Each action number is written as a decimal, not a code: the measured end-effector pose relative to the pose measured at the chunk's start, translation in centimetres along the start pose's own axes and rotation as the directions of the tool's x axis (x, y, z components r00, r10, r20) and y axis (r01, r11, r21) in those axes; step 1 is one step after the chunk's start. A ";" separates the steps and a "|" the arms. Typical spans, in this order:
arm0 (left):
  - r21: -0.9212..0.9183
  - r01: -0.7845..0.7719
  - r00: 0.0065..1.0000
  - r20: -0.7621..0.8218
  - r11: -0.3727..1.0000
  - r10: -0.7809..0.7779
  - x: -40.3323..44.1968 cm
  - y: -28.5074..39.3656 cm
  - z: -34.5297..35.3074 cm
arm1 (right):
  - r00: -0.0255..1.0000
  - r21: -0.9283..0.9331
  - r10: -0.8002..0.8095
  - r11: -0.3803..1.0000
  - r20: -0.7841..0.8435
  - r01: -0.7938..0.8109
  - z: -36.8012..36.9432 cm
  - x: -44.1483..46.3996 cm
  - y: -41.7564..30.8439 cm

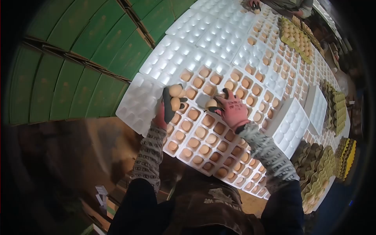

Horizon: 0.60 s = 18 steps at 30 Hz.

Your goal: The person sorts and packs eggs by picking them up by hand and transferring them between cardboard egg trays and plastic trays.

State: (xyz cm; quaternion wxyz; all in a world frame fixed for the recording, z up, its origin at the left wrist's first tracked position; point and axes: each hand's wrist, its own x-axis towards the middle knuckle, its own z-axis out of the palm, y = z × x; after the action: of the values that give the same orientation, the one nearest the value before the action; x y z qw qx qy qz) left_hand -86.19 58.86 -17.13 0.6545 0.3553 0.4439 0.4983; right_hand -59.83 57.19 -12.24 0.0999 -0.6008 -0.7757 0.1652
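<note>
White foam trays (pixel 181 153) with square pockets, many holding brown eggs, cover the table before me. My left hand (pixel 166 107), in a pink and black glove, cradles eggs (pixel 176 90) with its fingers curled round them, above the left part of the trays. To its right, my right hand (pixel 232 109), in the same kind of glove, has its fingertips around one egg (pixel 212 103) at a tray pocket. Filled pockets lie on all sides of my right hand.
Green cartons (pixel 90 35) are stacked on the left. Egg-filled pulp trays (pixel 296 38) stand at the upper right, with stacked pulp trays (pixel 319 168) at the lower right. White foam trays (pixel 288 127) are piled at right. Another person's gloved hand (pixel 255 5) is at the top.
</note>
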 end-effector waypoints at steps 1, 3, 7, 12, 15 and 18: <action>-0.092 0.180 0.983 0.047 0.979 -0.176 1.6 0.3 -1.4 | 0.999 -0.105 0.014 0.994 0.030 -0.011 1.2 2.1 -0.8; -0.006 0.109 0.983 0.152 0.994 -0.107 3.9 -0.8 -4.3 | 0.996 -0.218 0.001 0.976 0.094 0.020 3.0 5.1 -1.7; 0.412 -0.027 0.999 0.034 0.911 0.014 4.8 -2.7 -10.1 | 0.979 -0.231 -0.131 0.968 -0.158 0.093 3.3 11.3 -3.3; 0.971 -0.158 0.982 0.137 0.178 0.127 0.6 2.8 -5.7 | 0.985 -0.240 -0.174 0.955 0.020 0.173 5.0 19.6 -2.9; 0.887 -0.216 0.917 0.041 0.407 0.396 0.6 3.3 -6.1 | 0.988 0.098 0.117 0.989 -0.100 -0.107 4.8 20.6 -4.0; 0.339 -0.231 0.869 -0.349 0.912 0.350 0.1 2.5 -7.0 | 0.950 0.908 0.177 0.293 0.256 -0.300 5.6 21.4 -4.7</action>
State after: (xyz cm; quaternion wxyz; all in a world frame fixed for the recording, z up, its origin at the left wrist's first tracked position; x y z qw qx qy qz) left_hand -93.56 59.73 -17.32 0.4072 0.3992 0.5769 0.5848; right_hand -71.51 75.99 -16.61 0.3601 -0.5309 -0.4435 0.6259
